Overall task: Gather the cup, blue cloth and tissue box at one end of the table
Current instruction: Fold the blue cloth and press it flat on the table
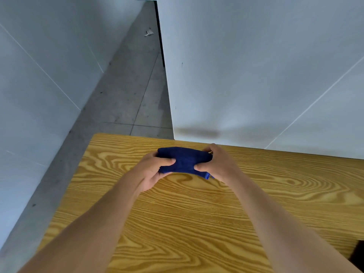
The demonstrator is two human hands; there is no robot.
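You had both hands closed on the cloth [184,159], one at each end, holding it near the far edge of the counter [197,213]. Your left hand [151,172] gripped the left end, thumb pressed across the top of the fabric and pointing right, the other fingers curled underneath and out of sight. Your right hand [218,164] mirrored it on the right end, thumb pointing left over the top, fingers wrapped behind the far side. The two thumbs were near each other but apart, with dark blue fabric bulging between them. The cloth was bunched into a compact folded bundle, and a small corner hung down below your right palm. Whether the bundle touched the wood or was held just above it could not be told. Both forearms were bare and reached forward from the bottom corners of the view, converging toward the cloth, wrists roughly level with each other. Beyond the counter's far edge stood a white wall [256,75], and a grey floor [128,95] ran off to the left.
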